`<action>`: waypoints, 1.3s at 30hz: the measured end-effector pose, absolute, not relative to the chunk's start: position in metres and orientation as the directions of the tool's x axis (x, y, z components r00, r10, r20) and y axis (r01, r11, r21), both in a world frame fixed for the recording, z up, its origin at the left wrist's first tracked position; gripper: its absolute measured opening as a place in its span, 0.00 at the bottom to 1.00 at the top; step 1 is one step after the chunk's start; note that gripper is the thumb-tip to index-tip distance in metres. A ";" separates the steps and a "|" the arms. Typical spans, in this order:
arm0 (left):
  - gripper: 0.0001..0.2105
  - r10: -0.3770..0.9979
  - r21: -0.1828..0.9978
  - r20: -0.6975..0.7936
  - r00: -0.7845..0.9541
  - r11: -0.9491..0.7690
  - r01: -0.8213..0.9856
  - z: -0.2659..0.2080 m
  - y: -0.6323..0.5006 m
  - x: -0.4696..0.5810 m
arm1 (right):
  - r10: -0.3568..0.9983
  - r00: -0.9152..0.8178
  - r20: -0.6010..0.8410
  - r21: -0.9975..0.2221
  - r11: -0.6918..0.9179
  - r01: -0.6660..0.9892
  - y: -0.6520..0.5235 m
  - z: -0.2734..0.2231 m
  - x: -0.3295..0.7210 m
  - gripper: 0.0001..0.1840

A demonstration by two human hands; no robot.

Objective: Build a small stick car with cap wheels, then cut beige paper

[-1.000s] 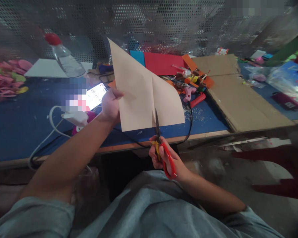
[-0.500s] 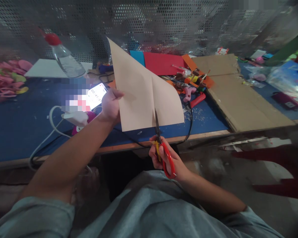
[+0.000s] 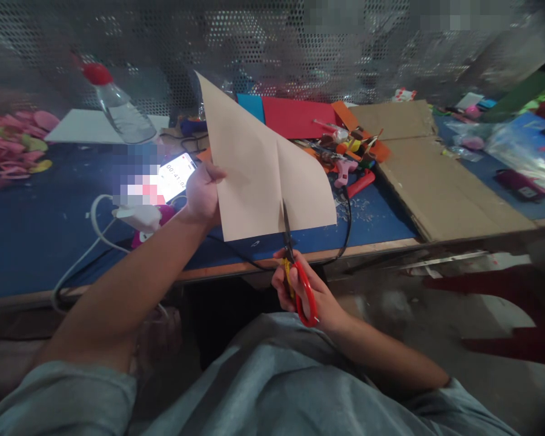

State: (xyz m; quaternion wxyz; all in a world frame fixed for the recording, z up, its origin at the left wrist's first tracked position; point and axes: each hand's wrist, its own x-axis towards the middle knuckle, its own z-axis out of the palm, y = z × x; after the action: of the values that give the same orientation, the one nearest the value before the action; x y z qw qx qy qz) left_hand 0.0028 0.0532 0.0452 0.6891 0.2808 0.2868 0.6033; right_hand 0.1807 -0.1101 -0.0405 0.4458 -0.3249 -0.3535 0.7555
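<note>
My left hand (image 3: pixel 205 189) grips the left edge of a cream sheet of paper (image 3: pixel 249 163), thumb on the near face and the other fingers hidden behind. The sheet is held up above the table's front edge; a crease runs down its middle. My right hand (image 3: pixel 306 290) is closed around the handles of a pair of scissors (image 3: pixel 306 293), which have red and yellow grips. Their dark blades point up and overlap the lower edge of the paper near the crease.
A bottle with a red cap (image 3: pixel 125 112) and a lit phone (image 3: pixel 177 175) stand left on the blue table (image 3: pixel 36 242). Behind the sheet lie red card (image 3: pixel 295 118), a pink glue gun (image 3: pixel 344 172) and assorted small items. Flattened cardboard (image 3: pixel 454 188) covers the right; a black cable (image 3: pixel 349 224) hangs near the edge.
Almost nothing differs. The scissor handles in my right hand have shifted very slightly to the left; the paper and my left hand stay in place.
</note>
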 end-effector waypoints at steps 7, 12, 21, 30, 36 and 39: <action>0.24 0.991 0.717 -0.060 0.118 0.125 -0.686 0.046 0.052 0.003 | 0.896 -0.406 -0.181 -0.811 -0.370 -0.454 -0.110 -0.039 0.181 0.32; 0.25 0.992 0.738 -0.055 0.110 0.114 -0.665 0.046 0.052 0.003 | 0.895 -0.407 -0.184 -0.817 -0.369 -0.443 -0.110 -0.041 0.181 0.33; 0.25 0.989 0.740 -0.097 0.111 0.146 -0.656 0.052 0.050 0.006 | 0.895 -0.412 -0.171 -0.833 -0.355 -0.424 -0.109 -0.041 0.182 0.34; 0.24 0.994 0.745 -0.059 0.091 0.104 -0.659 0.046 0.054 0.003 | 0.885 -0.431 -0.175 -0.825 -0.371 -0.427 -0.109 -0.042 0.183 0.33; 0.28 0.994 0.735 -0.067 0.090 0.110 -0.669 0.046 0.054 0.003 | 0.889 -0.429 -0.160 -0.827 -0.358 -0.433 -0.109 -0.042 0.183 0.32; 0.27 0.991 0.728 -0.050 0.123 0.121 -0.675 0.047 0.054 0.003 | 0.887 -0.432 -0.163 -0.829 -0.361 -0.427 -0.109 -0.042 0.183 0.32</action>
State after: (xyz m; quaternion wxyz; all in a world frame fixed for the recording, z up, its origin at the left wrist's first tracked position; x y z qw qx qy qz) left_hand 0.0025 0.0536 0.0466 0.6942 0.2822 0.2800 0.6001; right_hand 0.1832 -0.1087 -0.0418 0.4308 -0.3140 -0.3661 0.7627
